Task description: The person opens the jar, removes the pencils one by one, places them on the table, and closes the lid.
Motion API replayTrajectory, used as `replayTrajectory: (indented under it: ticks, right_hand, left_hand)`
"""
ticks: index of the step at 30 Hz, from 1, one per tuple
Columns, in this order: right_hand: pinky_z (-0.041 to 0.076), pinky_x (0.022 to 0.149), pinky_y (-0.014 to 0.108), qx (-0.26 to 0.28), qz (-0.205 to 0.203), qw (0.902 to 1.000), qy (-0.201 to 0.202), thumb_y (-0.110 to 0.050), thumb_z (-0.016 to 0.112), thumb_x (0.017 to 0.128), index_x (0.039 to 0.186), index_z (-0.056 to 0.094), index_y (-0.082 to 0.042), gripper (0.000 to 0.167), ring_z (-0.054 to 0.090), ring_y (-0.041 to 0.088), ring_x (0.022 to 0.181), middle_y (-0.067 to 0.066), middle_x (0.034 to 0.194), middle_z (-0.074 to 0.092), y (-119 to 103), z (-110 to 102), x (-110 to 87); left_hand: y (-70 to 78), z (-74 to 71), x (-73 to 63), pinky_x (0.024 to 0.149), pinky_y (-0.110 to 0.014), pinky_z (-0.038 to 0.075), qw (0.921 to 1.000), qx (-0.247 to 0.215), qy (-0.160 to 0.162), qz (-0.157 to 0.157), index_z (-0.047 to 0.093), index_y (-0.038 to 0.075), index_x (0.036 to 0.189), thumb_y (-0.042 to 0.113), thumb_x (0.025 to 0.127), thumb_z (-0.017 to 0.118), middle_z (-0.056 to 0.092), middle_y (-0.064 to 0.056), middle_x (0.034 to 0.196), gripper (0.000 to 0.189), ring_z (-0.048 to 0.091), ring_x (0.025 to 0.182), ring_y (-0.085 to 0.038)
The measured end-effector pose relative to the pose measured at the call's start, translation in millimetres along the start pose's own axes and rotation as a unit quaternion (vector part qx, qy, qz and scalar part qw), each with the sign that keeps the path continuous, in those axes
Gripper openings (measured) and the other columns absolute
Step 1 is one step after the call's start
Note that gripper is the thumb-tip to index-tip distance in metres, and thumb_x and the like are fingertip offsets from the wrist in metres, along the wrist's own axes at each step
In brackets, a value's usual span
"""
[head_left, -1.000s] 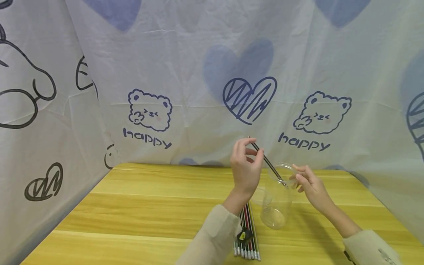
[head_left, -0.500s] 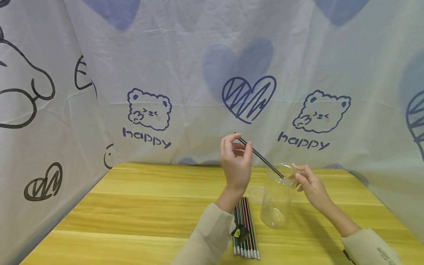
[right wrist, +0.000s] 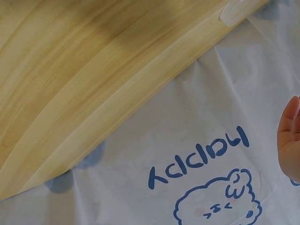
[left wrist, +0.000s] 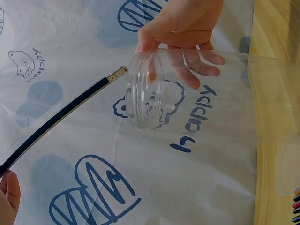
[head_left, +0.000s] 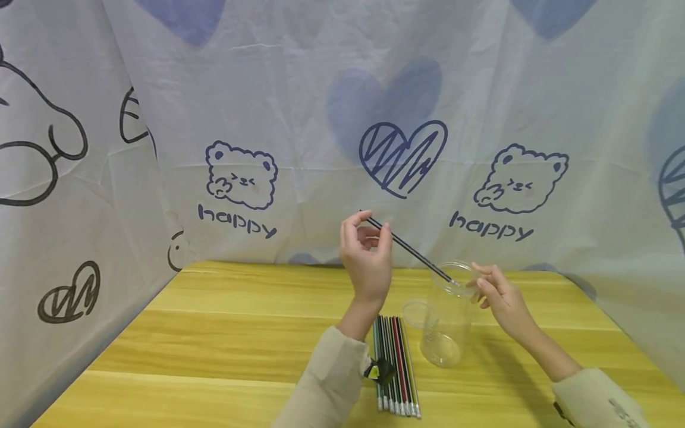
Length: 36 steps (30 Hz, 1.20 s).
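A dark pencil point(head_left: 412, 249) slants from upper left down to the mouth of a tall clear plastic jar point(head_left: 451, 342). My left hand point(head_left: 366, 255) pinches it near its upper end, between thumb and fingers. In the left wrist view the eraser tip point(left wrist: 118, 73) is right at the jar's rim point(left wrist: 144, 124). My right hand point(head_left: 503, 297) grips the jar at the rim from the right, thumb and fingers on its wall. No pencil shows inside the jar. Part of a hand point(right wrist: 288, 140) shows at the right wrist view's edge.
A row of several pencils point(head_left: 404, 380), eraser ends toward me, lies on the yellow wood-grain table point(head_left: 225, 345), partly behind my left sleeve. A clear round lid point(head_left: 414, 303) lies left of the jar. A printed cloth point(head_left: 316, 196) hangs behind the table.
My left hand has moved left and slightly up with the pencil, which now slants less steeply. Its eraser tip has risen at the jar's mouth. The right hand and jar stay put.
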State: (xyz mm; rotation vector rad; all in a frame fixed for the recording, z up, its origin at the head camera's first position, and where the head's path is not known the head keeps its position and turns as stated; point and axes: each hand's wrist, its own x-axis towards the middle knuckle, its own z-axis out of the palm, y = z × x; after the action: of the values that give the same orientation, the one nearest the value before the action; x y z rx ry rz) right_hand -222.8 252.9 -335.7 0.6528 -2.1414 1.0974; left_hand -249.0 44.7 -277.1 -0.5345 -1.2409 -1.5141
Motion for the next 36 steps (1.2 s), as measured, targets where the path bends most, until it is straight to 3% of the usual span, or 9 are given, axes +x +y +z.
replayTrajectory:
  ticks: [3, 9, 15, 21, 23, 26, 30, 34, 36]
  right_hand:
    - [0.048, 0.049, 0.028, 0.003, -0.002, 1.0, 0.001, 0.006, 0.036, 0.091, 0.112, 0.046, 0.011, 0.024, 0.05, 0.004, 0.061, 0.024, 0.083, 0.059, -1, 0, 0.3]
    - [0.048, 0.047, 0.028, 0.005, -0.012, 0.9999, 0.007, 0.007, 0.037, 0.09, 0.112, 0.046, 0.012, 0.025, 0.05, 0.003, 0.06, -0.02, 0.083, 0.056, 2, 1, -0.3]
    - [0.048, 0.047, 0.028, 0.001, -0.012, 0.9999, 0.011, 0.007, 0.036, 0.09, 0.112, 0.046, 0.011, 0.025, 0.052, 0.009, 0.058, -0.009, 0.081, 0.06, 3, 1, -1.5]
    - [0.047, 0.047, 0.028, 0.003, -0.012, 0.9999, 0.012, 0.007, 0.036, 0.09, 0.113, 0.046, 0.012, 0.025, 0.05, 0.004, 0.059, -0.026, 0.084, 0.052, 2, 1, -1.9]
    - [0.047, 0.047, 0.028, 0.003, -0.01, 0.9999, 0.013, 0.007, 0.036, 0.09, 0.113, 0.046, 0.012, 0.025, 0.05, 0.004, 0.059, -0.023, 0.083, 0.055, 3, 1, -2.2]
    - [0.048, 0.047, 0.028, 0.0, -0.006, 0.9999, 0.014, 0.006, 0.036, 0.09, 0.113, 0.046, 0.011, 0.025, 0.051, 0.009, 0.058, -0.001, 0.08, 0.062, 3, 2, -3.0]
    - [0.047, 0.047, 0.028, -0.003, 0.0, 0.9999, 0.017, 0.006, 0.036, 0.09, 0.112, 0.046, 0.011, 0.025, 0.051, 0.011, 0.057, 0.025, 0.081, 0.058, 2, 2, -3.7]
    - [0.047, 0.047, 0.028, -0.003, -0.002, 0.9998, 0.017, 0.006, 0.035, 0.09, 0.111, 0.046, 0.012, 0.024, 0.05, 0.006, 0.058, 0.024, 0.08, 0.058, 1, 2, -3.4]
    - [0.047, 0.047, 0.028, -0.001, -0.006, 0.9999, 0.016, 0.006, 0.035, 0.09, 0.111, 0.046, 0.012, 0.025, 0.05, 0.005, 0.058, 0.016, 0.08, 0.06, 2, 2, -3.1]
  left_hand:
    - [-2.2, -2.3, -0.7, 0.054, -0.024, 0.049, 0.9998, -0.004, -0.002, -0.018, 0.052, -0.005, 0.1, -0.008, 0.077, 0.061, 0.052, -0.013, 0.09, 0.024, 0.053, 0.064, -0.021]
    - [-5.8, -5.2, -4.5, 0.053, -0.022, 0.047, 0.9987, -0.016, -0.004, -0.049, 0.051, -0.006, 0.1, -0.008, 0.077, 0.06, 0.051, -0.011, 0.092, 0.024, 0.052, 0.065, -0.019]
    - [-11.2, -11.7, -8.7, 0.053, -0.022, 0.047, 0.9981, -0.005, -0.016, -0.06, 0.052, -0.005, 0.1, -0.006, 0.079, 0.06, 0.05, -0.009, 0.093, 0.023, 0.053, 0.066, -0.02]
    - [-21.9, -21.1, -17.2, 0.053, -0.022, 0.047, 0.9954, 0.009, -0.043, -0.085, 0.052, -0.004, 0.101, -0.006, 0.08, 0.059, 0.05, -0.011, 0.095, 0.023, 0.054, 0.065, -0.022]
    - [-26.3, -23.1, -20.7, 0.053, -0.022, 0.047, 0.9941, 0.013, -0.049, -0.096, 0.052, -0.004, 0.101, -0.007, 0.08, 0.059, 0.05, -0.01, 0.095, 0.023, 0.054, 0.065, -0.022]
    - [-32.4, -25.2, -24.4, 0.052, -0.022, 0.047, 0.9928, 0.018, -0.057, -0.104, 0.052, -0.004, 0.1, -0.007, 0.08, 0.06, 0.05, -0.011, 0.094, 0.022, 0.054, 0.063, -0.023]
    - [-39.5, -27.1, -27.1, 0.052, -0.023, 0.047, 0.9911, 0.03, -0.07, -0.109, 0.054, -0.005, 0.099, -0.007, 0.078, 0.06, 0.052, -0.013, 0.094, 0.022, 0.054, 0.061, -0.023]
    - [-45.4, -30.4, -29.4, 0.051, -0.021, 0.047, 0.9856, 0.053, -0.089, -0.133, 0.056, -0.006, 0.099, -0.009, 0.076, 0.061, 0.055, -0.014, 0.092, 0.024, 0.053, 0.058, -0.019]
    - [-49.2, -32.4, -31.1, 0.05, -0.021, 0.047, 0.9822, 0.065, -0.1, -0.145, 0.056, -0.007, 0.098, -0.01, 0.074, 0.061, 0.056, -0.015, 0.091, 0.025, 0.054, 0.057, -0.018]
